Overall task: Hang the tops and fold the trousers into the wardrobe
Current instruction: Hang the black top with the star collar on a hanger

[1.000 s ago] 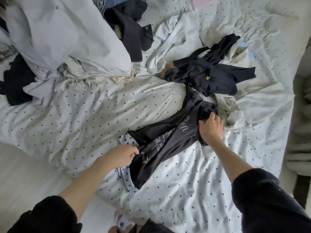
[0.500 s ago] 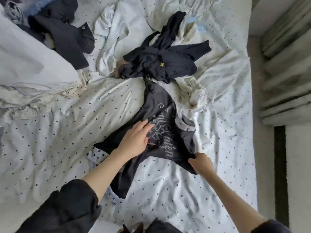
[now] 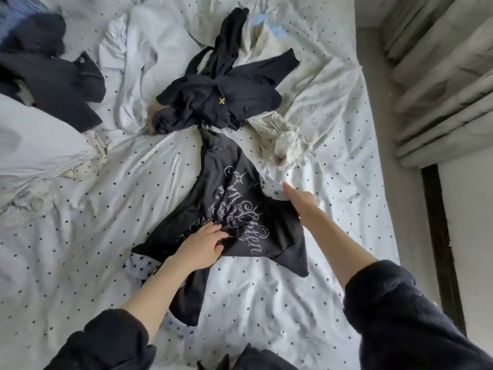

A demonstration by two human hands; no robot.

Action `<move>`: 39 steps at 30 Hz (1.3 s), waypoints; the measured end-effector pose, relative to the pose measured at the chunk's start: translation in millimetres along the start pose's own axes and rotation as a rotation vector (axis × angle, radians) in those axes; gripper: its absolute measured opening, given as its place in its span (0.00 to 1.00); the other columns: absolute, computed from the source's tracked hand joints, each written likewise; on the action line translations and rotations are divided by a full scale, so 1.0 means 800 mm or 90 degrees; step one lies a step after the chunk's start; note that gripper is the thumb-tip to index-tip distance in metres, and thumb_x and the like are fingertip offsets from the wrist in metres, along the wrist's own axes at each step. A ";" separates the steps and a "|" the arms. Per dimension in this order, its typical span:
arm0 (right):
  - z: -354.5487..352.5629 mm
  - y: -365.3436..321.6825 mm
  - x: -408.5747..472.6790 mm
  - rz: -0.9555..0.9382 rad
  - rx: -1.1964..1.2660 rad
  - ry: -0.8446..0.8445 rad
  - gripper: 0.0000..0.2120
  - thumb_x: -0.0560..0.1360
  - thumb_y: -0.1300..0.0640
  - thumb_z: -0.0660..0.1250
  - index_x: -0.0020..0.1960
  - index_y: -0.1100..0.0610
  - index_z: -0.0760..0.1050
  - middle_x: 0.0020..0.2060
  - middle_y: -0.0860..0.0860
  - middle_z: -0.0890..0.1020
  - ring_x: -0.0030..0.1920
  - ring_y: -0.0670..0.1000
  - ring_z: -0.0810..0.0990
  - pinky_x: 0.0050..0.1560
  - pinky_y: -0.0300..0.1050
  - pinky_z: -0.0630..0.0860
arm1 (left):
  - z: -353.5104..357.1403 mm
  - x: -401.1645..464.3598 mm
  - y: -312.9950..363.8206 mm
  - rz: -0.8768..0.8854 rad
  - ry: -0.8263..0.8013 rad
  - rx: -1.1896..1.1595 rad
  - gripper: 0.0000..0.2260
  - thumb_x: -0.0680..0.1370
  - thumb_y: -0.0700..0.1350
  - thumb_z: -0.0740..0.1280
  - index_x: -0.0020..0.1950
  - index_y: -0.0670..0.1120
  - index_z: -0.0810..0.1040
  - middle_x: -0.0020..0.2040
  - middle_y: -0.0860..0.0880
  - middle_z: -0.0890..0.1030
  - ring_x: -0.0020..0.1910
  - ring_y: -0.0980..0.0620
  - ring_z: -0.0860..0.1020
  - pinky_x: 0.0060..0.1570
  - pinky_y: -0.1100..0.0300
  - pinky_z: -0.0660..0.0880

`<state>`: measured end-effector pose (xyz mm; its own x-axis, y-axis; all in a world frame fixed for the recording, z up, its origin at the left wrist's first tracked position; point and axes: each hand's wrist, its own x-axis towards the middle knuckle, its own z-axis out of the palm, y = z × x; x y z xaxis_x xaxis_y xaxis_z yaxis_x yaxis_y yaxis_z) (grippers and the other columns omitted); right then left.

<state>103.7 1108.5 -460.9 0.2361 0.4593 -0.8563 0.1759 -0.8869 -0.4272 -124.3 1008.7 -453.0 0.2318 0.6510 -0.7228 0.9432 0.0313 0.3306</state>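
Black top (image 3: 234,209) is lying spread on the bed (image 3: 266,303). Left hand (image 3: 205,243) is pressing flat, fingers straight, probably pinning it. Right hand (image 3: 300,200) is reaching its far edge; can't tell its grip.

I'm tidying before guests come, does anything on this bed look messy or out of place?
Yes. The black printed top lies twisted and skewed under both hands. A dark garment is bunched behind it, a cream one crumpled to its right, more dark clothes heaped top left. No damage shows.
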 end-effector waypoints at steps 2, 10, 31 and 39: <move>-0.003 -0.007 0.005 0.004 0.011 0.006 0.18 0.73 0.57 0.68 0.59 0.66 0.73 0.52 0.59 0.79 0.53 0.57 0.78 0.55 0.48 0.76 | -0.008 -0.008 0.000 -0.018 0.027 -0.130 0.17 0.82 0.43 0.57 0.71 0.47 0.69 0.72 0.48 0.67 0.72 0.51 0.63 0.67 0.62 0.59; 0.010 -0.061 -0.120 -0.550 -0.330 -0.005 0.13 0.77 0.63 0.62 0.59 0.57 0.79 0.49 0.54 0.82 0.45 0.52 0.77 0.44 0.40 0.70 | -0.094 -0.051 0.028 0.062 0.402 -0.360 0.17 0.82 0.42 0.57 0.71 0.47 0.68 0.69 0.50 0.70 0.66 0.58 0.69 0.62 0.70 0.62; 0.153 -0.069 -0.614 -1.215 -0.359 -0.367 0.15 0.73 0.71 0.61 0.51 0.58 0.81 0.47 0.47 0.80 0.52 0.47 0.77 0.49 0.27 0.68 | -0.093 -0.536 -0.028 -0.055 0.876 -0.345 0.03 0.75 0.49 0.70 0.45 0.53 0.76 0.21 0.55 0.62 0.24 0.59 0.61 0.27 0.66 0.57; 0.240 0.116 -0.784 -1.313 -0.383 -0.654 0.14 0.73 0.69 0.62 0.52 0.58 0.81 0.46 0.47 0.80 0.49 0.45 0.77 0.48 0.26 0.67 | 0.138 -0.739 -0.017 -0.279 1.016 -0.467 0.06 0.76 0.46 0.68 0.40 0.55 0.78 0.35 0.59 0.80 0.35 0.64 0.76 0.39 0.72 0.70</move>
<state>-211.9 728.6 -19.2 -0.8616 0.0472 0.5055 -0.3350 0.6951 -0.6361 -248.3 539.3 -97.0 -0.8219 0.5137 0.2463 0.4782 0.3872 0.7882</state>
